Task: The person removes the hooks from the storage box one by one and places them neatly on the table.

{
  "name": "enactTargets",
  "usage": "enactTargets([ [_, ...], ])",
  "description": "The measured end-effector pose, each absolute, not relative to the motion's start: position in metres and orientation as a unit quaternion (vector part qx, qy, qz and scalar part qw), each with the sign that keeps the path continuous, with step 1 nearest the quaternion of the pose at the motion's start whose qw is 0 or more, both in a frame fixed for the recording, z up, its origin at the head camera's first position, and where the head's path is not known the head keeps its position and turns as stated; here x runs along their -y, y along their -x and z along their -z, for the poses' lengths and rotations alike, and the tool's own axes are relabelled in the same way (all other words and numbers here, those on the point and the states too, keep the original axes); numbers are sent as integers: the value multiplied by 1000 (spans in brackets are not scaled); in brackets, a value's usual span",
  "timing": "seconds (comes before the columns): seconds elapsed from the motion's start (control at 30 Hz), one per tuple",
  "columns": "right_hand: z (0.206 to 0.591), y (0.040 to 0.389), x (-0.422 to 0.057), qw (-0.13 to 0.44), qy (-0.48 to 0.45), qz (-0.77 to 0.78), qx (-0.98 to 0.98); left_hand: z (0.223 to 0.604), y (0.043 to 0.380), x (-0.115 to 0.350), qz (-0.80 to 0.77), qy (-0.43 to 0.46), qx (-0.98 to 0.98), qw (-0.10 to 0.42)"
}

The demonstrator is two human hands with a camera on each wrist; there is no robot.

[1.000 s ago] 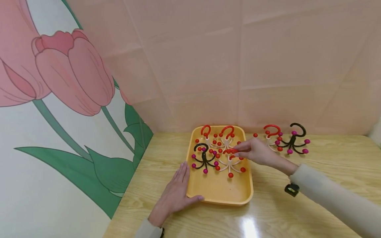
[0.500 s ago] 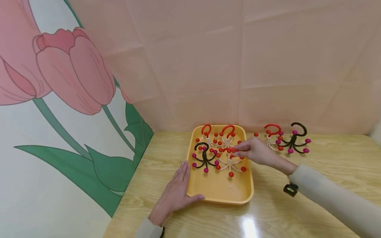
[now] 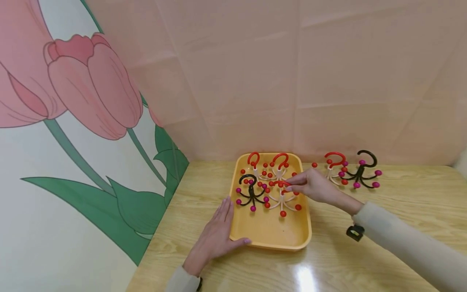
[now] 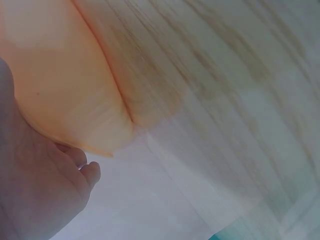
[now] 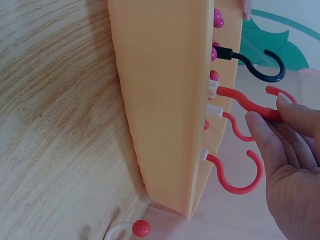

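A yellow tray [image 3: 270, 233] holds several claw-shaped hanging hooks. My right hand [image 3: 316, 186] pinches the red curved top of a white claw hook [image 3: 282, 200] between thumb and fingers. That claw hook, its arms tipped with red balls, stands at the tray's right side; the right wrist view shows its red top [image 5: 245, 101] in the fingertips. Left of it is a black claw hook [image 3: 251, 194] with magenta balls. My left hand [image 3: 214, 237] lies along the tray's left side, fingers straight and thumb at the near rim. The left wrist view shows that hand [image 4: 45, 185] against the tray wall [image 4: 75, 85].
Two more red-topped white claw hooks, one with its curve [image 3: 281, 159] near the middle, stand at the tray's back. Right of the tray, on the wooden table [image 3: 365, 235], are another red-topped one [image 3: 335, 157] and a black one [image 3: 360, 173]. A pink cloth [image 3: 292, 81] hangs behind.
The head view has shifted very slightly. Both hands keep their places, the right one still pinching the red top of the same claw hook.
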State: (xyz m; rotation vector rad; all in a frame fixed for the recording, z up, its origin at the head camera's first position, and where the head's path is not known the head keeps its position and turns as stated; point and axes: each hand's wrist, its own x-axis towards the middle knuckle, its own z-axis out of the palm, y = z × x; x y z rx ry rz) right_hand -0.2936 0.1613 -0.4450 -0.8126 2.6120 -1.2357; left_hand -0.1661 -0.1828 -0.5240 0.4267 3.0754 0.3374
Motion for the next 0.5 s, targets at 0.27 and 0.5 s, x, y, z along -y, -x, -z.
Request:
enactTargets([
  [0.27,444,293,-164,69,268,413,-867,523,165,182,-108,-138,-984,9],
  [0.5,437,291,-167,55,265,417,-868,525,165,183,-108,-140,-984,3],
])
